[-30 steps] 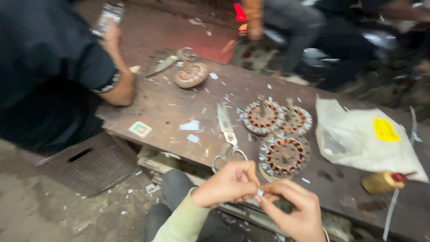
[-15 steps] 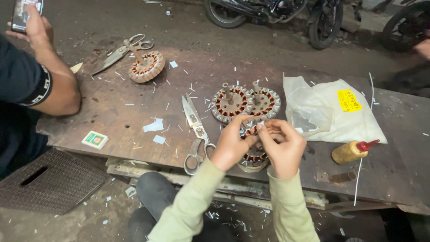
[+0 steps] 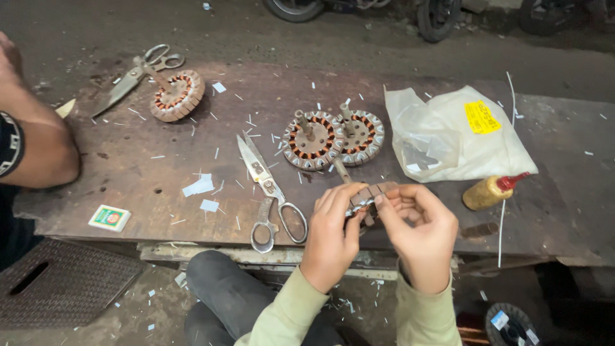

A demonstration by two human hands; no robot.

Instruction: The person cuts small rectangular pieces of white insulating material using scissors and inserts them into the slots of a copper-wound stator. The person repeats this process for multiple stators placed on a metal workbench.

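My left hand (image 3: pixel 332 227) and my right hand (image 3: pixel 419 227) together hold a round motor stator (image 3: pixel 370 195) with copper windings, tilted on edge at the near side of a worn metal table (image 3: pixel 160 192). The fingertips of both hands pinch at its rim. Two more stators (image 3: pixel 312 141) (image 3: pixel 360 136) with shafts lie flat just beyond my hands. A pair of scissors (image 3: pixel 268 192) lies left of my left hand.
A white plastic bag (image 3: pixel 448 138) with a yellow label and a small yellow glue bottle (image 3: pixel 490 190) lie to the right. Far left: another stator (image 3: pixel 176 96), a second pair of scissors (image 3: pixel 138 70), a small box (image 3: pixel 109 218) and another person's arm (image 3: pixel 35 144). Paper scraps litter the table.
The view has swung from the left to straight over the table. My hands have kept hold of the stator and have come toward the near edge.
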